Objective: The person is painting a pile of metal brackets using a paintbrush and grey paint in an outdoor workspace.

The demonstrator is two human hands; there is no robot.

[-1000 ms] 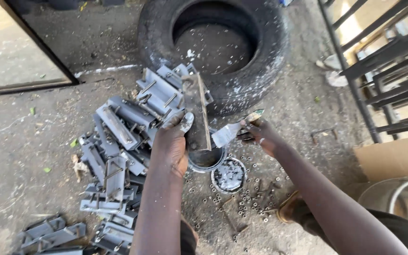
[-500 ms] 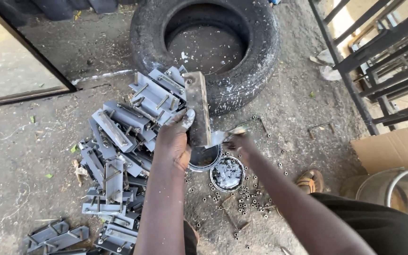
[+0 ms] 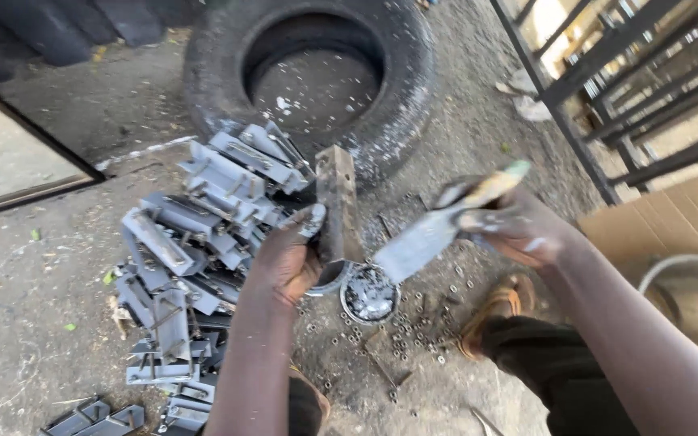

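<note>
Above a small paint tin on the floor, the left hand grips an upright metal bracket; the right hand closes around a paintbrush beside it.

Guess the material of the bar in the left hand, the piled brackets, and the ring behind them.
Bar: likely steel, bare and rust-brown, flat and straight-edged. Brackets: probably the same metal, coated grey; sharp folded edges, matte even colour. Ring: black rubber tyre, dull and paint-speckled. Left hand grips the bar.
</note>
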